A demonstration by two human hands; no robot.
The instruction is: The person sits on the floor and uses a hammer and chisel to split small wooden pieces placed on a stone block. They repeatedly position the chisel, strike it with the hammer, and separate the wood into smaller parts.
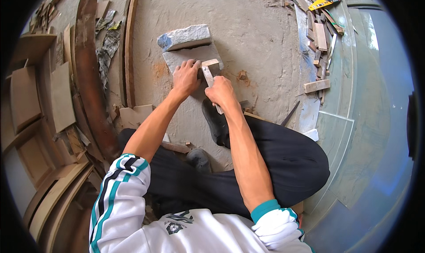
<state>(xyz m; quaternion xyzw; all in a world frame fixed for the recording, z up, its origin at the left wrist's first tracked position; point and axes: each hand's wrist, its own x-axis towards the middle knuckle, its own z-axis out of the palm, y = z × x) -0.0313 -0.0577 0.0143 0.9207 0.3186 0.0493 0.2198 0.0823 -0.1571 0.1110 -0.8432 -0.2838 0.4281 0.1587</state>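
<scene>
In front of me on the ground lies a flat grey stone slab (179,57), with a rough pale stone block (188,35) across its far end. My right hand (221,93) is closed around the stick of a T-shaped wooden tool (208,76). The tool's short wooden head sits over the slab's right side. Just left of that head, my left hand (186,78) is low over the slab with its fingers bent downward. What lies under those fingers is hidden.
Long wooden boards (90,67) and stacked wooden panels (26,98) line the left. Glass sheets (372,102) spread along the right, with wood offcuts (319,38) and a yellow-and-black tool (325,1) at their far edge. My dark shoe (217,124) is close to the slab.
</scene>
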